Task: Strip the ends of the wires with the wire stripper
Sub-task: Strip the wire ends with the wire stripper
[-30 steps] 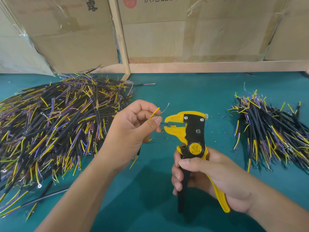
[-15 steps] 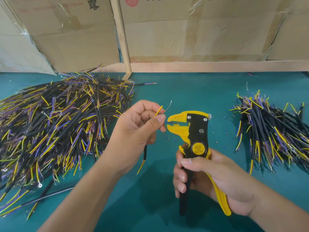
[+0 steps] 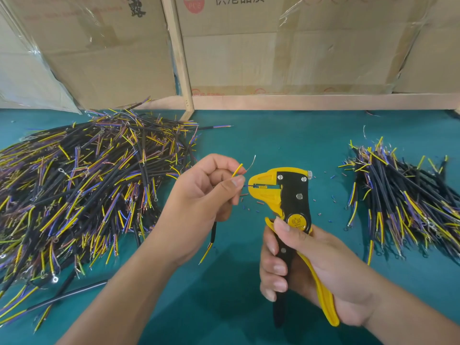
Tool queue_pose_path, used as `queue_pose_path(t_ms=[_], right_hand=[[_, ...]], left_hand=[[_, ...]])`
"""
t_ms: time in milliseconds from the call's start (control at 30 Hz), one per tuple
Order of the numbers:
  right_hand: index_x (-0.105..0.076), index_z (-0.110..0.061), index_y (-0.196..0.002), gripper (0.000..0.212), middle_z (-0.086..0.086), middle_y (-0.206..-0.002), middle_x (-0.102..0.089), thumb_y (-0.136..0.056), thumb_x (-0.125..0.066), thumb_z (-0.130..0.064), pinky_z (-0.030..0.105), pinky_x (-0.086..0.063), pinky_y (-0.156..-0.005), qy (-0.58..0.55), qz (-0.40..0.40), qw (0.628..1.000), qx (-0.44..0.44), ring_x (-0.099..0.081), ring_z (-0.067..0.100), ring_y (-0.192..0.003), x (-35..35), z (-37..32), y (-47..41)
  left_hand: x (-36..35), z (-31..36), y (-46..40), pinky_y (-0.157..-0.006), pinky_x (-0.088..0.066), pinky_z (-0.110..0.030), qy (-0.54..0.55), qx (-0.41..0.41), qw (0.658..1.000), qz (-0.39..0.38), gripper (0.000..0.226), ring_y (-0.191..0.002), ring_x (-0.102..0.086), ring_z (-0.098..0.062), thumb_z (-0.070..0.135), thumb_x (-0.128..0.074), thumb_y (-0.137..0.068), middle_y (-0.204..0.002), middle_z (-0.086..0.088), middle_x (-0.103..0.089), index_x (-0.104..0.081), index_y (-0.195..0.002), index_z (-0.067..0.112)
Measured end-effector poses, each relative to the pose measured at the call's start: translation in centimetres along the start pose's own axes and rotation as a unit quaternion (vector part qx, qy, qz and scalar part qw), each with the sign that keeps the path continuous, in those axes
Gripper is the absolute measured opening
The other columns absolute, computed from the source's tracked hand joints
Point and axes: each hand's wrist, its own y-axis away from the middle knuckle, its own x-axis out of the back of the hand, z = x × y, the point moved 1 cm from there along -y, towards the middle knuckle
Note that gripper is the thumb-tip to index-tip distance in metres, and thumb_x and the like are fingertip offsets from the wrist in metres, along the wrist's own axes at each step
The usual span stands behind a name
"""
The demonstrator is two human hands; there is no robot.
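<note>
Your left hand (image 3: 204, 195) at frame centre pinches a cable (image 3: 213, 232), one thin core fed into the stripper (image 3: 286, 195) jaws. It's light and floppy, so pinch close to the tip. Right hand (image 3: 311, 265) wraps the handles, part-squeezed I'd guess.

A teal tabletop (image 3: 286, 135) meets taped cardboard boxes (image 3: 249, 46), apparently behind a wooden frame (image 3: 179, 58).

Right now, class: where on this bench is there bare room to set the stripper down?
Bare green mat lies between the big wire pile at left and the small wire pile at right, behind the wire stripper. Insulation scraps litter the middle. Both sides are crowded.
</note>
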Motion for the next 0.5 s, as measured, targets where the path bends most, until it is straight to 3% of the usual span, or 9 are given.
queue_pose_path(t_ms=[100, 300, 500], right_hand=[[-0.053, -0.01, -0.074, 0.048, 0.009, -0.063, -0.037, -0.079, -0.081, -0.049, 0.039, -0.045, -0.057, 0.009, 0.02, 1.0, 0.004, -0.039, 0.023, -0.051, -0.37, 0.11, 0.1], [-0.044, -0.015, -0.062, 0.052, 0.004, -0.052, -0.027, -0.067, -0.078, -0.054, 0.026, -0.031, -0.045, 0.079, 0.15, 0.985, 0.018, -0.023, 0.017, -0.041, -0.26, -0.5, -0.01], [-0.05, -0.013, -0.066, 0.046, 0.004, -0.055, -0.032, -0.073, -0.079, -0.049, 0.029, -0.037, -0.046, 0.057, 0.102, 0.993, -0.002, -0.03, 0.019, -0.042, 0.25, -0.55, -0.1]], left_hand=[[0.0, 0.08, 0.02, -0.044, -0.028, -0.015, -0.001, 0.0, 1.0, -0.005, 0.008, -0.044, -0.034, -0.005, 0.012, -0.06, -0.09, -0.061, -0.003, -0.05, -0.065, -0.093, 0.016], [-0.13, -0.17, 0.12, -0.045, -0.027, -0.015, -0.033, 0.01, 0.999, -0.024, 0.005, -0.047, -0.03, -0.009, 0.014, -0.059, -0.09, -0.061, -0.003, -0.05, -0.063, -0.093, 0.014], [0.37, 0.02, -0.03, -0.043, -0.026, -0.015, -0.07, -0.002, 0.998, -0.001, 0.014, -0.045, -0.031, -0.008, 0.009, -0.062, -0.084, -0.058, 0.003, -0.047, -0.065, -0.087, 0.022]])
